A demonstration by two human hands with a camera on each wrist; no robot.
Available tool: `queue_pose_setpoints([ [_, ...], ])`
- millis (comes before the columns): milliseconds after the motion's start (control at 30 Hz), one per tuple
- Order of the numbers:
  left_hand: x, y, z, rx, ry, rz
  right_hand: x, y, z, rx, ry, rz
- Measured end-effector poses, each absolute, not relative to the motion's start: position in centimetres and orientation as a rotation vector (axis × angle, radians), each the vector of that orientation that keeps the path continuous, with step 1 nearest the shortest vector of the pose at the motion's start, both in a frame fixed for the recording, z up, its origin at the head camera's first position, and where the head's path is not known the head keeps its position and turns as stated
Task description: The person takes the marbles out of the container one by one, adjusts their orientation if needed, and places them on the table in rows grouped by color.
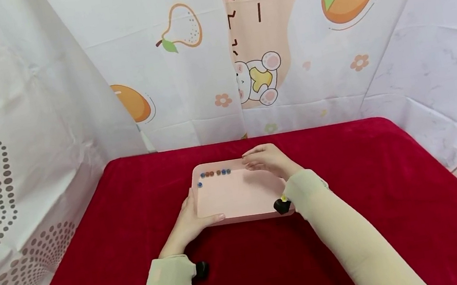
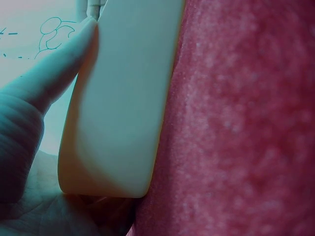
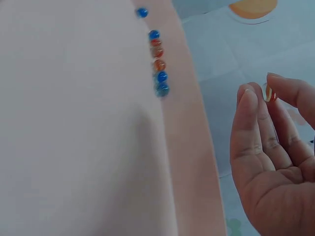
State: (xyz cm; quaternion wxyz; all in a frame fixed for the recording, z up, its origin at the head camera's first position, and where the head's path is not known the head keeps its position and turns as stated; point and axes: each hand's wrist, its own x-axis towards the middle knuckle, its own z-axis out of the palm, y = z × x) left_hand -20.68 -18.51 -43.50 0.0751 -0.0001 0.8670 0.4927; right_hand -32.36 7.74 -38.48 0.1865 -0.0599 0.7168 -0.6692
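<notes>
"What's over on the left?"

"The left hand (image 1: 188, 223). It's spread around the near left corner of the pink tray (image 1: 241, 199), holding on. Its thumb (image 1: 211, 220) lies along the near side, with the tip on the edge. The fingers go up the left side."

"Can you see all those fingers?"

"No. From the left wrist, the tray hides some, and it's dark by the corner. The left sleeve (image 1: 169, 277) gets cut off at the bottom of the head view."

"What's in the tray?"

"One blue marble (image 1: 200, 184) sits alone near the left side. Next comes a row of six marbles (image 1: 212, 174) by the far side: one blue, three orangey, then two bluish. They look tiny from the head, so the colors are hard to tell."

"And the right hand (image 1: 267, 160)?"

"It's up by the tray's far side, right of the row. Its fingertips are nearly together, pinching a clear marble (image 3: 269, 92) with white and orange in it. The fingertips cover part of it, and I can hardly see it from the head."

"What's last?"

"The right sleeve (image 1: 353, 237). A black thing (image 1: 282, 206) at that wrist hides some of the tray's near right corner."
</notes>
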Motion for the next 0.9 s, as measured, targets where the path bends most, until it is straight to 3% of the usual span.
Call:
queue_pose_setpoints([
  [900,-20.9,-18.6,-43.7,-0.019,2.618,1.433,-27.1,14.1,-36.4,-0.280,1.908,-2.069],
])
